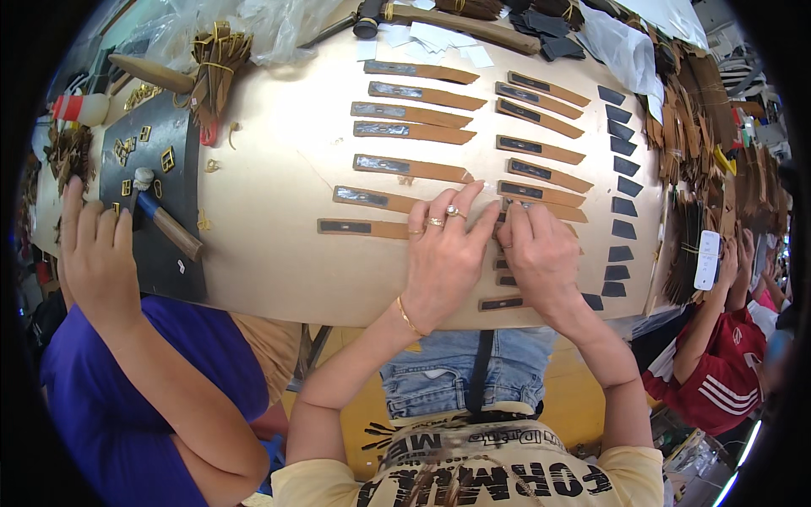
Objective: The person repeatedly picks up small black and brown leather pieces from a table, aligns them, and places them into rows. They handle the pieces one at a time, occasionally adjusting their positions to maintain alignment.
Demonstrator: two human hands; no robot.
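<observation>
My left hand point(446, 258), wearing rings and a bracelet, is bent over the table between two columns of brown leather strips. Beside it my right hand point(539, 253) curls its fingers down over the lower strips of the right column. The fingertips of both hands come close together there, and what they pinch is hidden beneath them. A brown leather strip point(363, 227) with a dark patch at its left end lies left of my left hand. Above my hands, a similar strip point(541, 148) lies flat in the right column. Several more strips fill both columns.
Black slanted pieces point(623, 206) form a column at the right. A hammer point(169, 224) and gold buckles point(167, 159) rest on a dark mat point(110, 173) at left, beside a co-worker's hand point(100, 253). Leather bundles point(688, 118) stack along the right edge; another person point(718, 355) works there.
</observation>
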